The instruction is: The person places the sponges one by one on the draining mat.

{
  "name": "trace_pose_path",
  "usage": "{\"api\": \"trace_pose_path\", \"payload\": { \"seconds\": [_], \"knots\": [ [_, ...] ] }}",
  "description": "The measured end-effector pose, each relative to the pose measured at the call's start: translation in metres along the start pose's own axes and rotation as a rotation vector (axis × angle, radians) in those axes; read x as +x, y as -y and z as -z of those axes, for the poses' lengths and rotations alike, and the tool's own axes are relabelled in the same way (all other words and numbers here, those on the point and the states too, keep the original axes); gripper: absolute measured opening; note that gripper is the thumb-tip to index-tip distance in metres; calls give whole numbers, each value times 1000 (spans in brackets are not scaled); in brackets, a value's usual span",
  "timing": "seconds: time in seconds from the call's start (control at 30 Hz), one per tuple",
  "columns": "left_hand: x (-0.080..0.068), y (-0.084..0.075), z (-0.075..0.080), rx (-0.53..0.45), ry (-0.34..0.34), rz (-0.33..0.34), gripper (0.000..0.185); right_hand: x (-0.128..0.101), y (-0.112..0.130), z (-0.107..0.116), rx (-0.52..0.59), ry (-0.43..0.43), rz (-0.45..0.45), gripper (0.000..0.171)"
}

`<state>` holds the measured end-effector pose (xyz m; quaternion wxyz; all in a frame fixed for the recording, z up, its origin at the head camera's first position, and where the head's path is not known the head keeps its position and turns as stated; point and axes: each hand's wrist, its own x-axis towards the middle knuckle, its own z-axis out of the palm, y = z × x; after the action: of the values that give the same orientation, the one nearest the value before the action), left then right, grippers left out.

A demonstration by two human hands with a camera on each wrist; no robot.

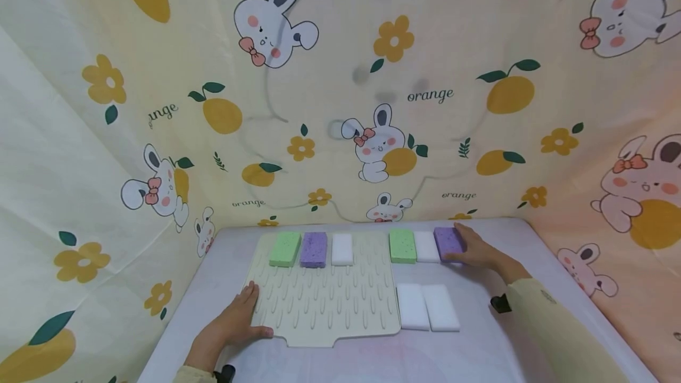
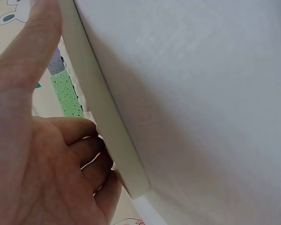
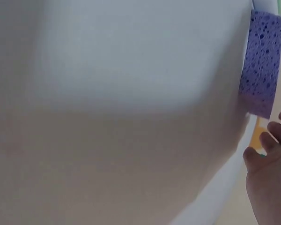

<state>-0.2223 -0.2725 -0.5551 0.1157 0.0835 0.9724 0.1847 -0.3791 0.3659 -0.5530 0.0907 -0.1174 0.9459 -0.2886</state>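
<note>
1. Head view: your left hand, fingers extended and thumb spread, touches the ridged mat at its near left corner.
2. Your right hand pinches the purple sponge at far right.
3. Only your right-wrist view shows some fingers clear of that sponge.

1. Two green sponges are counted: the left green sponge is set on the board's far side, the right green sponge just right of it.
2. Two purple sponges are counted: the left purple sponge and the far-right purple sponge.
3. Four white blocks are counted: one white block on the board, one at far right, two at near right.
4. One board is seen.
5. Two hands are seen: left hand, right hand.
</note>
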Motion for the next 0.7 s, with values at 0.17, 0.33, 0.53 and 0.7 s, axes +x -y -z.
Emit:
{"api": "trace_pose_path", "payload": {
  "seconds": [0.17, 0.33, 0.53, 0.7],
  "knots": [
    [-1, -2, 2, -6, 0, -7, 131, 1, -3, 2, -7, 34, -26, 127],
    [-2, -3, 3, -19, 5, -7, 132, 0, -6, 2, -6, 52, -35, 127],
    [-1, -4, 3, -20, 8, 3, 132, 3, -9, 2, 23, 60, -37, 128],
    [0, -3, 3, -16, 7, 6, 133, 6, -11, 0, 32, 51, -33, 127]
  ]
}}
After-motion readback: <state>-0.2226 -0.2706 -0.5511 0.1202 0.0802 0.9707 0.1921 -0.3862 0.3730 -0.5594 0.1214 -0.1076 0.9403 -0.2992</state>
